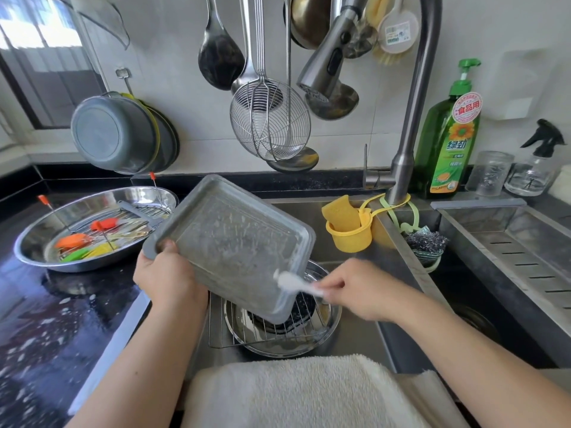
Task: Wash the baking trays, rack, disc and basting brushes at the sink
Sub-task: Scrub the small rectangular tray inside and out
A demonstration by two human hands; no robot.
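A grey rectangular baking tray (230,242), soapy inside, is tilted over the sink. My left hand (168,274) grips its near left corner, thumb on the rim. My right hand (355,288) pinches a small white brush (295,282) whose head touches the tray's lower right edge. Under the tray a wire rack (262,330) lies across a round steel basin (327,322) in the sink, with a dark disc (304,307) partly hidden. On the left counter a large steel bowl (46,223) holds orange, yellow and green basting brushes (83,242) on another rack.
The faucet (408,134) rises behind the sink with its spray head above the tray. A yellow cup with a sponge (347,228) hangs by it. Green dish soap (448,140), jars and a spray bottle stand at the back right. A white towel (293,390) drapes the front edge.
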